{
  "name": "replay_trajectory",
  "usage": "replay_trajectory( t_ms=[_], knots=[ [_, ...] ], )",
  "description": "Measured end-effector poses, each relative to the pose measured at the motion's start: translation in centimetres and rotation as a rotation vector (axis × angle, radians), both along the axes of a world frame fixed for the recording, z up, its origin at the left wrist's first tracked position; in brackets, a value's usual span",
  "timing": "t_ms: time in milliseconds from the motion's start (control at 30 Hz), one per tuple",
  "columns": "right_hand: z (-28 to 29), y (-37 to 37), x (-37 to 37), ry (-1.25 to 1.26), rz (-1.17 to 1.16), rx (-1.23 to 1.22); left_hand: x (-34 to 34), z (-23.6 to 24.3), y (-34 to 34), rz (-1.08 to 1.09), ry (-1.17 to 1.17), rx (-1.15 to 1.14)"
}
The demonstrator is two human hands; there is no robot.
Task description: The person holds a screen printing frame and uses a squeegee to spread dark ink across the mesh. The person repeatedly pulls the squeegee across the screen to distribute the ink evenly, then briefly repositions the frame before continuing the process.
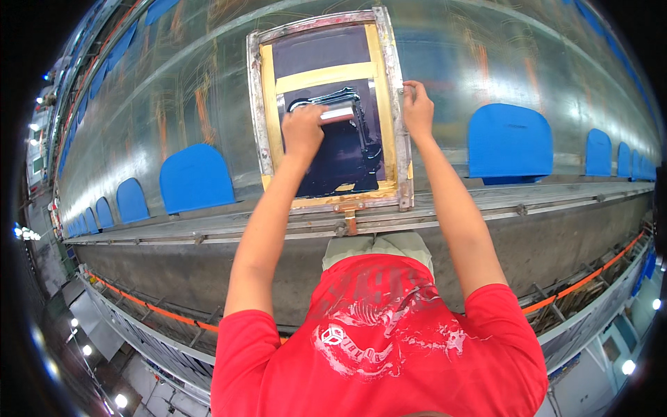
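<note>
A screen-printing frame (255, 104) lies on the long metal table in front of me, its dark mesh bordered by yellowish tape. My left hand (303, 132) is closed round a squeegee (338, 113), whose pale blade rests on the mesh, crosswise and slightly tilted. Dark wet ink (333, 163) covers the lower mesh window, with glossy streaks just beyond the squeegee. At the frame's right side, my right hand (418, 111) grips the wooden edge with curled fingers. A metal bracket (351, 215) joins the frame's near edge to the table rail.
Blue fabric pieces (511, 142) lie in a row along the table (445, 42) on both sides of the frame. A metal rail (278, 226) runs along the near edge. Orange lines (187, 316) and more rails lie behind me.
</note>
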State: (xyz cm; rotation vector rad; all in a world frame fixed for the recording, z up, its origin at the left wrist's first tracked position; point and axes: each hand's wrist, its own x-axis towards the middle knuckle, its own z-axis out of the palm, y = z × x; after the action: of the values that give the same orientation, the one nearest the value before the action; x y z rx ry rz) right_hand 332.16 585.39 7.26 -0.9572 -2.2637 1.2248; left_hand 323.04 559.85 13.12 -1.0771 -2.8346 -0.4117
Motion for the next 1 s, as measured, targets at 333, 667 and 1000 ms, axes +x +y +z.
replay_trajectory(
  t_ms=[333,667,1000],
  knots=[
    [0.0,0.6,0.0,0.004,-0.028,-0.016,4.3,-0.2,-1.7,-0.006,-0.031,0.114],
    [-0.1,0.9,0.4,0.017,-0.01,-0.058,5.0,-0.9,-0.9,-0.009,-0.043,0.015],
    [3.5,0.0,-1.1,0.112,-0.02,0.055,13.0,1.0,-6.7,-0.125,-0.045,0.184]
  ],
)
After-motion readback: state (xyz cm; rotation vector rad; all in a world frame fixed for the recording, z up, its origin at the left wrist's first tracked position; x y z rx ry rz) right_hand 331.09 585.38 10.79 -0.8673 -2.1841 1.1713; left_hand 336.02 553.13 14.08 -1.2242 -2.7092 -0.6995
